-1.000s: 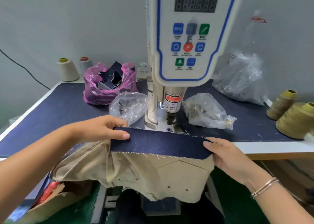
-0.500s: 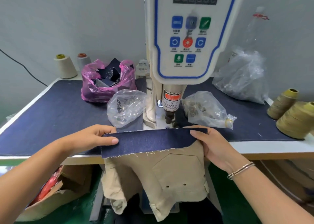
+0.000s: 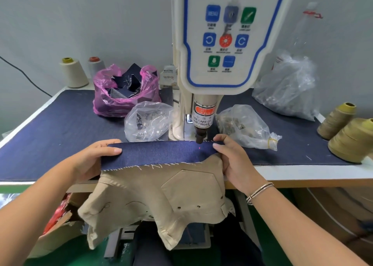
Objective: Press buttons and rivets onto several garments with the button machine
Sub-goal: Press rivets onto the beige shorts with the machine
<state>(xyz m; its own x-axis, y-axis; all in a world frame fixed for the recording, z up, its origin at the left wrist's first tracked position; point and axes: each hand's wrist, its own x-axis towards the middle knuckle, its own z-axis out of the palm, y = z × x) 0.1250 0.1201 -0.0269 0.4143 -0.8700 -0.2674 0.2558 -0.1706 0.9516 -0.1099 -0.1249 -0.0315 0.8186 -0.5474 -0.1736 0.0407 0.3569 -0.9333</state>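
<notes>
A beige garment [image 3: 153, 195] with a dark denim band [image 3: 161, 152] along its top edge hangs over the table's front edge. The white button machine [image 3: 226, 43] stands behind it, and its dark press head [image 3: 200, 137] hangs just above the band's far edge. A red laser dot [image 3: 199, 148] shows on the denim. My left hand [image 3: 96, 156] pinches the band's left end, thumb on top. My right hand [image 3: 232, 156] pinches the right end beside the press head.
Two clear bags of metal parts [image 3: 148, 120] [image 3: 244, 126] flank the machine base. A pink bag of denim scraps [image 3: 123, 92] sits behind left, a large clear bag [image 3: 286, 90] behind right. Thread cones stand at far left [image 3: 73, 73] and right [image 3: 353, 140].
Both hands slid the denim band forward onto the table and under the press head. My right hand moved left along the band, closer to the head.
</notes>
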